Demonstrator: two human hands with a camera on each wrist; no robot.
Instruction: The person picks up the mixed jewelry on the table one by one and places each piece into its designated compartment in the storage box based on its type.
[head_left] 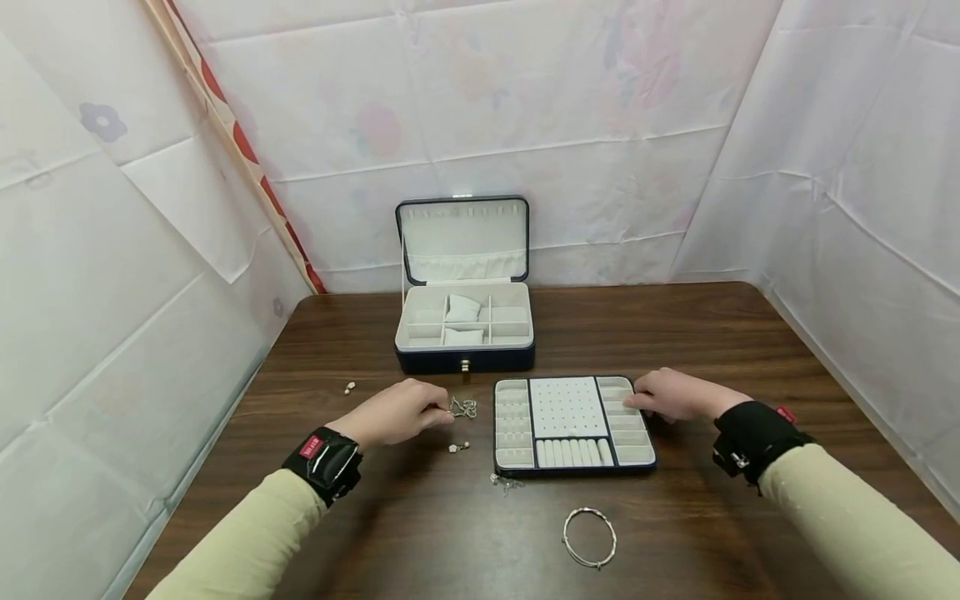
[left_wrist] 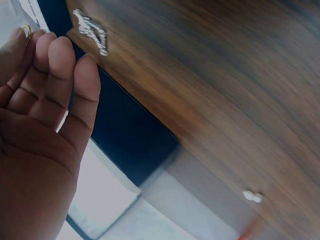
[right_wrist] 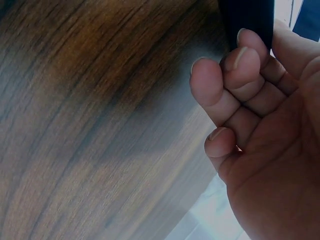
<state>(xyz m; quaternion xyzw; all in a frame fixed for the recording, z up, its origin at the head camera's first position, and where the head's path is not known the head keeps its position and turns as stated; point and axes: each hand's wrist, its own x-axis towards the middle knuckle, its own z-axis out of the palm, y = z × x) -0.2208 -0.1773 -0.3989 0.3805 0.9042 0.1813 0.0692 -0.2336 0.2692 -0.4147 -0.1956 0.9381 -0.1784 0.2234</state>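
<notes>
Centrally in the head view, a compartmented jewellery tray (head_left: 577, 471) lies on the wooden table (head_left: 720, 333), and the right hand (head_left: 678, 394) grips its right edge, thumb over the rim. Left of the tray, the left hand (head_left: 397, 412) is held with thumb and fingers drawn together, right beside a bunched silvery chain (head_left: 467, 408). Near them lie a small earring-like piece (head_left: 458, 447) and, by the tray's near left corner, a fine chain with a pendant (head_left: 495, 479); a bangle (head_left: 565, 537) rests nearer the person. Behind stands an open navy box (head_left: 427, 360).

From the left wrist, thumb and index fingertip pinch a thin gold-coloured loop (left_wrist: 29, 32), the other fingers loosely bent.

From the right wrist, the tray's dark edge sits between thumb and curled fingers.
</notes>
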